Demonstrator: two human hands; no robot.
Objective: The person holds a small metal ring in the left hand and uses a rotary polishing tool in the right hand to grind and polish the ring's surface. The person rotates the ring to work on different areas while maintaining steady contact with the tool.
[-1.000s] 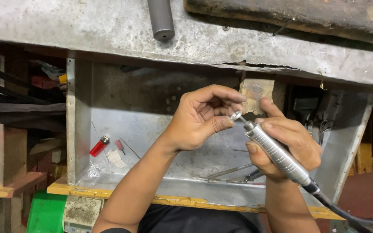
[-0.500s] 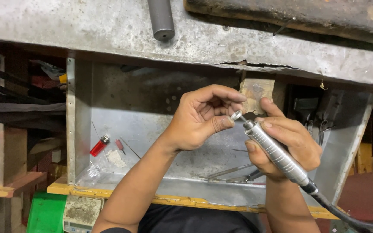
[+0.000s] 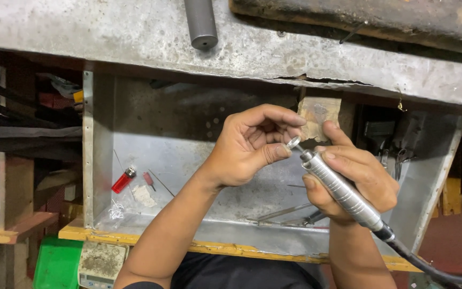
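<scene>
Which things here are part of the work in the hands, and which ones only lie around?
In use:
left hand, pinching a small ring
right hand, gripping the rotary handpiece with its cable

Lying about:
red lighter
grey rod
tweezers in the metal tray
green box

A small grey digital scale with a display (image 3: pixel 101 266) is seen at the bottom left, beside a green box (image 3: pixel 55 263).

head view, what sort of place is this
Probably a small metalwork or jewellery bench: the right hand holds a flexible-shaft rotary handpiece, and an open metal drawer under a worn workbench holds hand tools.
</scene>
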